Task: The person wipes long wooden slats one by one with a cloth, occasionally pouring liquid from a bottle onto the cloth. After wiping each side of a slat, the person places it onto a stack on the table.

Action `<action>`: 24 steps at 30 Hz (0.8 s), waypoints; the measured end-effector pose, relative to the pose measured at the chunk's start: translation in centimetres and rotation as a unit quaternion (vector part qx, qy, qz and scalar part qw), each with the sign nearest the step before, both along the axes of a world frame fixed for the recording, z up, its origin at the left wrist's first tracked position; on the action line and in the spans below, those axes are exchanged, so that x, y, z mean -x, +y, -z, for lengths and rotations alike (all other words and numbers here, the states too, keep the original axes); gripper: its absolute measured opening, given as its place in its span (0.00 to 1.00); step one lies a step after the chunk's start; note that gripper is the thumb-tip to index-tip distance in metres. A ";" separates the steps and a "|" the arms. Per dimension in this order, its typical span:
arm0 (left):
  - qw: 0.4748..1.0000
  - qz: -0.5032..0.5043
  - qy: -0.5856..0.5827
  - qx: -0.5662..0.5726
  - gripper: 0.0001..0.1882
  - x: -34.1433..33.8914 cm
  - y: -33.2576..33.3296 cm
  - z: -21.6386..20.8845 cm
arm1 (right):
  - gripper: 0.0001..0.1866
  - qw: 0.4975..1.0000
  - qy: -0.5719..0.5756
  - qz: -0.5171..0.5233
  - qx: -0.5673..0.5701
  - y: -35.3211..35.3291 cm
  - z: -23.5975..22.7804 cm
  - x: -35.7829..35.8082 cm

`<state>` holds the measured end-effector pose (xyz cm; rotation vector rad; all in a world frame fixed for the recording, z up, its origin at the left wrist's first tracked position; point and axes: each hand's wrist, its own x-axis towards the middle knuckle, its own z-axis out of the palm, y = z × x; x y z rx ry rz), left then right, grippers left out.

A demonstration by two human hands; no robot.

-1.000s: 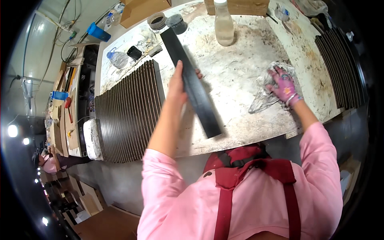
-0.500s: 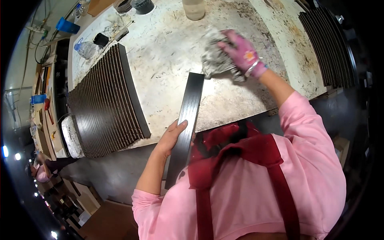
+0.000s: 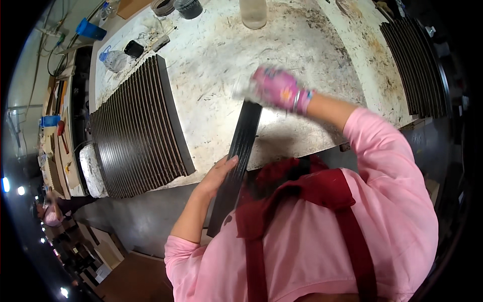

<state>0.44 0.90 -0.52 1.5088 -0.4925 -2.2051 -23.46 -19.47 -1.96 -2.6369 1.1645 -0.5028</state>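
My left hand grips a long black board partway along, its thumb lying on the upper face. The board slants from my apron out over the table edge, and fine lighter streaks run along it. My right hand, in a pink glove with a flower print, is closed on a whitish rag at the board's far end. Motion blurs the rag, and the glove covers much of it. A row of similar dark boards lies close together on the table to the left.
The worktable has a stained white top. Another row of dark boards lies at the right. A jar of cloudy liquid and a dark tub stand at the back. A plastic bottle lies back left. Another person is far left.
My right hand has come left and nearer with the rag, from the tabletop onto the board's far end. The board's face has tilted and looks darker. My left hand keeps its grip.
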 end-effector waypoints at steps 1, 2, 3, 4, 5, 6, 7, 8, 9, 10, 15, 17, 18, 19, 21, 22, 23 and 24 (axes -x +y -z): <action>1.000 -0.003 0.001 -0.012 0.21 -0.2 0.1 0.0 | 0.14 0.999 0.004 -0.049 -0.015 1.2 0.3 -0.2; 1.000 0.003 0.000 -0.013 0.21 -0.4 -0.2 -0.2 | 0.14 0.995 0.008 -0.090 -0.032 1.8 0.6 0.1; 0.999 0.000 0.034 -0.021 0.22 -0.5 -0.5 -0.6 | 0.13 0.996 0.014 -0.033 -0.085 0.4 1.0 0.4; 0.997 -0.003 0.067 -0.030 0.23 -0.4 -0.7 -0.9 | 0.11 0.995 -0.028 0.038 -0.082 -0.8 1.2 1.2; 0.997 -0.038 0.055 -0.049 0.23 -0.5 -0.4 -1.0 | 0.10 0.971 -0.042 0.110 -0.208 -2.6 0.2 1.2; 0.997 -0.033 0.049 -0.043 0.23 -0.8 -0.5 -0.9 | 0.08 0.983 0.007 0.108 -0.145 -4.0 -0.4 1.8; 0.994 -0.046 0.087 -0.052 0.22 -1.1 -0.2 -0.8 | 0.08 0.989 0.056 0.112 -0.079 -5.4 -1.1 2.6; 0.988 -0.059 0.127 -0.061 0.22 -1.2 0.0 -0.6 | 0.12 0.994 0.004 0.084 -0.074 -5.7 -1.1 3.4; 0.988 -0.069 0.127 -0.059 0.22 -1.2 0.5 -0.3 | 0.14 0.989 -0.004 0.069 -0.134 -4.8 -2.5 2.3; 0.988 -0.073 0.125 -0.058 0.22 -1.1 0.5 0.0 | 0.16 0.980 -0.012 0.054 -0.194 -3.2 -3.9 0.9; 0.976 -0.124 0.161 -0.076 0.22 -1.3 0.6 -0.3 | 0.15 0.979 -0.029 0.057 -0.192 -1.1 0.3 -1.3; 0.980 -0.139 0.134 -0.042 0.21 -1.8 -0.4 -1.1 | 0.10 0.908 -0.163 0.121 -0.366 -3.5 -0.3 0.2; 0.980 -0.148 0.128 -0.018 0.21 -1.9 -1.0 -2.1 | 0.07 0.855 -0.232 0.168 -0.432 -4.5 -0.6 1.2; 0.979 -0.179 0.092 -0.017 0.21 -2.0 -1.9 -3.5 | 0.08 0.914 -0.172 0.132 -0.343 -4.3 -0.7 2.2; 0.967 -0.226 0.119 0.004 0.22 -2.7 -3.9 -4.3 | 0.12 0.988 -0.037 0.099 -0.113 -3.8 -0.8 4.5; 0.957 -0.226 0.175 0.041 0.22 -3.5 -4.6 -4.2 | 0.14 0.991 -0.048 0.102 -0.071 -3.3 0.7 5.1; 0.943 -0.235 0.233 0.047 0.22 -3.9 -5.4 -4.3 | 0.16 0.992 -0.058 0.109 -0.026 -3.1 2.4 5.7; 0.939 -0.244 0.238 0.041 0.23 -4.1 -5.8 -4.4 | 0.15 0.990 -0.107 0.090 -0.028 -2.4 2.8 5.9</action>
